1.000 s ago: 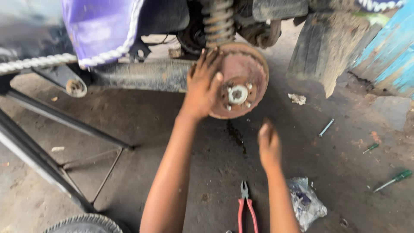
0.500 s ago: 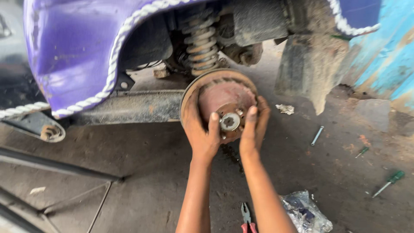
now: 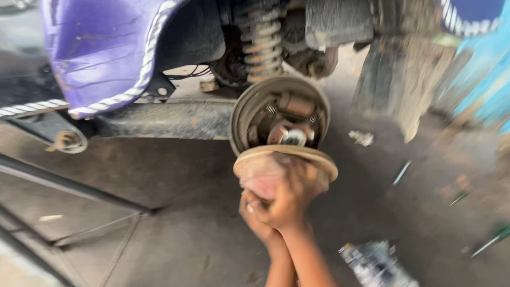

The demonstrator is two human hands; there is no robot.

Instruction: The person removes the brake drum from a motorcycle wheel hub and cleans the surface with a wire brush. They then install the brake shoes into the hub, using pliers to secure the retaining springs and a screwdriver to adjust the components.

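Both hands are holding the round brake drum (image 3: 284, 162) just below the open brake assembly (image 3: 280, 123) of the purple vehicle (image 3: 106, 53). The right hand (image 3: 289, 199) is lying over the left hand (image 3: 255, 218), and the fingers are clamped on the underside of the drum. The drum looks heavy and greasy, so it could be slipping from this low grip and falling on the concrete floor (image 3: 159, 212).

Both forearms reach forward, pressed together; left hand (image 3: 254, 215) and right hand (image 3: 289, 199) clasped, fingers curled.
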